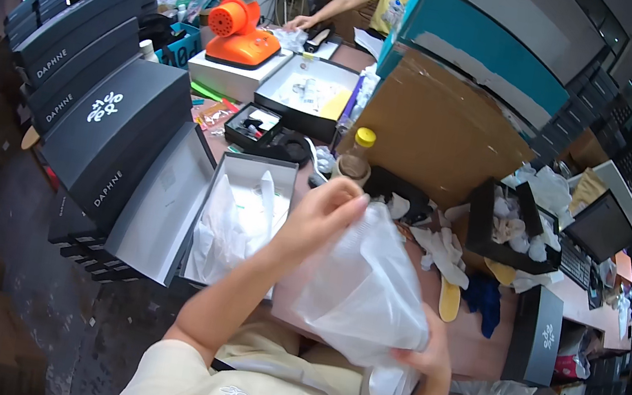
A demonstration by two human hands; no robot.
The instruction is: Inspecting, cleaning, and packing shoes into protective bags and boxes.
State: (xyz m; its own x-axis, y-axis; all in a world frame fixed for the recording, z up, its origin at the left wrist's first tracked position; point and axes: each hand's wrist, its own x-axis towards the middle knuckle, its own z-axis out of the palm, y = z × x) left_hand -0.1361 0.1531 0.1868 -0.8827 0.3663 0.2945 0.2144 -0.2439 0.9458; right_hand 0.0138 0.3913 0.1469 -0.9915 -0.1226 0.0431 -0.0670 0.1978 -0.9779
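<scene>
Two bare hands share one white film [365, 280] on my feed. Leftmost, dark boxes [115, 133] stand beside an open box [259, 165] with white wrapping [221, 224] in it. Next, the left hand [331, 206] pinches the film's upper edge; from here I'd favour a light pinch and an even lift, so such thin stuff doesn't tear. The film slants down in front of the person, past the table [490, 353] edge: milky, half see-through, creased. Rightmost, the right hand [428, 349] grips its lower side; I'd spread those folds gently.
</scene>
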